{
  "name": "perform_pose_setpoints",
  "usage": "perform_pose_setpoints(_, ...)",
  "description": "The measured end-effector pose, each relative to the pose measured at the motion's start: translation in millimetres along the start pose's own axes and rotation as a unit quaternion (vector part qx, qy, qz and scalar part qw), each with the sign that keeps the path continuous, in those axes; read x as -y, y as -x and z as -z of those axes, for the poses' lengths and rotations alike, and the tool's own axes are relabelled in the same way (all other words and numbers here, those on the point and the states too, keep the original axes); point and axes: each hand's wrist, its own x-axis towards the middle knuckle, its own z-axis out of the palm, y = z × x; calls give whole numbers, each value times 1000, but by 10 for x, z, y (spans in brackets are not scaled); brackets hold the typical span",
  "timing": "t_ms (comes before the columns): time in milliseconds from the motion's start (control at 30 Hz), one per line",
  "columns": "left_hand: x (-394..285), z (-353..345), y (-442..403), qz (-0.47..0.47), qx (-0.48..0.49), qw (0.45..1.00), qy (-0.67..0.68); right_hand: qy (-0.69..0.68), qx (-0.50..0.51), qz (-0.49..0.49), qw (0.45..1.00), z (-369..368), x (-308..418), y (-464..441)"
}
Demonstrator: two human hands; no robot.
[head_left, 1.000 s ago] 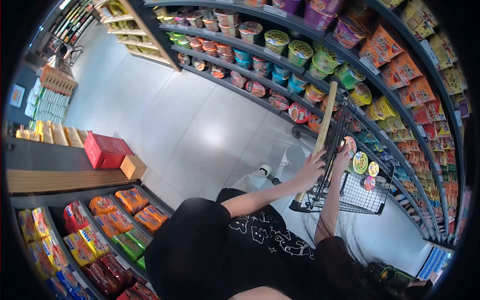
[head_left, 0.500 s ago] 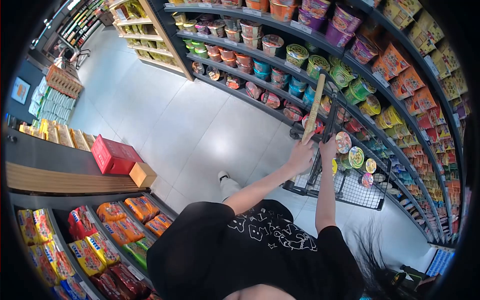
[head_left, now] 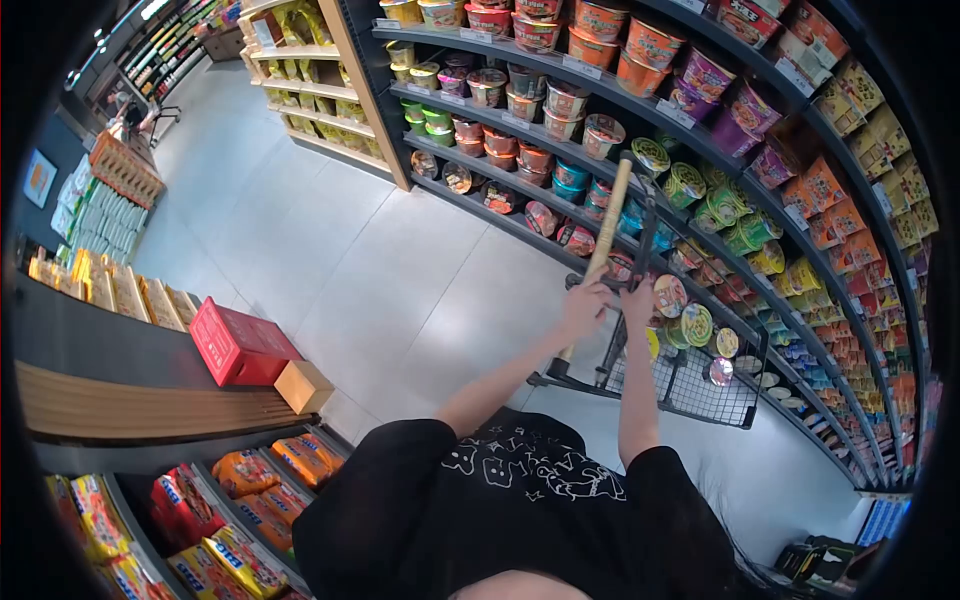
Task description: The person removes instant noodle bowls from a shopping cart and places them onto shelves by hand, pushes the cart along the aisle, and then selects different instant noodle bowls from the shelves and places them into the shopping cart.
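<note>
A shopping cart with a pale yellow handle bar [head_left: 612, 218] and a black wire basket [head_left: 720, 395] stands in front of me. My left hand [head_left: 586, 304] is closed round the handle bar. Close beside it, my right hand [head_left: 637, 302] grips the cart's dark frame [head_left: 648, 235]; its fingertips are partly hidden. Inside the basket, just past my right hand, lie several tubs of instant noodles, among them a green-lidded tub [head_left: 696, 325] and a red-and-white one [head_left: 670, 295]. A smaller tub [head_left: 720, 372] lies nearer the basket's middle.
Curved shelves [head_left: 560, 140] of noodle tubs and packets run along the right, close to the cart. At left are a red box [head_left: 240, 342], a small wooden block [head_left: 303, 387] and a rack of biscuit packets [head_left: 245, 560]. Grey tiled floor [head_left: 400, 270] stretches ahead.
The shelves have shifted right and down in view, while the cart's handle and my hands sit slightly further left. Both hands keep their hold on the cart.
</note>
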Motion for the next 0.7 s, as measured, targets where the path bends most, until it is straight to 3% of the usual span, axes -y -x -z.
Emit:
perform_pose_setpoints(133,318,652,211,13,-14,998,61,-168,18,37,985,-545,386,214)
perform_pose_setpoints(200,436,1012,321,40,8,995,90,-278,-37,76,957,-636,696,520)
perform_pose_setpoints(267,661,1317,439,38,27,996,75,-360,-18,85,929,-668,911,860)
perform_pose_setpoints(300,793,1419,502,33,32,998,49,-354,-28,72,932,-623,820,976)
perform_pose_setpoints(367,941,1682,585,14,-4,1000,-5,-277,190,163,927,-531,613,1198)
perform_pose_setpoints(433,1017,1982,670,49,-8,998,-34,-130,153,184,962,-458,138,1360)
perform_pose_setpoints(500,1255,2241,758,44,-5,994,-96,103,9,97,990,-380,-433,1556)
perform_pose_setpoints(567,1413,2510,815,29,-9,988,-152,211,-19,-93,973,-213,-963,1626)
perform_pose_setpoints(633,1679,2760,902,19,-4,981,-191,206,-34,-249,946,-19,-1255,1725)
perform_pose_setpoints(667,1782,2891,930,41,-2,981,-192,207,-37,-255,944,43,-1342,1748)
perform_pose_setpoints(700,1882,3022,944,63,1,979,-193,188,23,-287,939,81,-1427,1770)
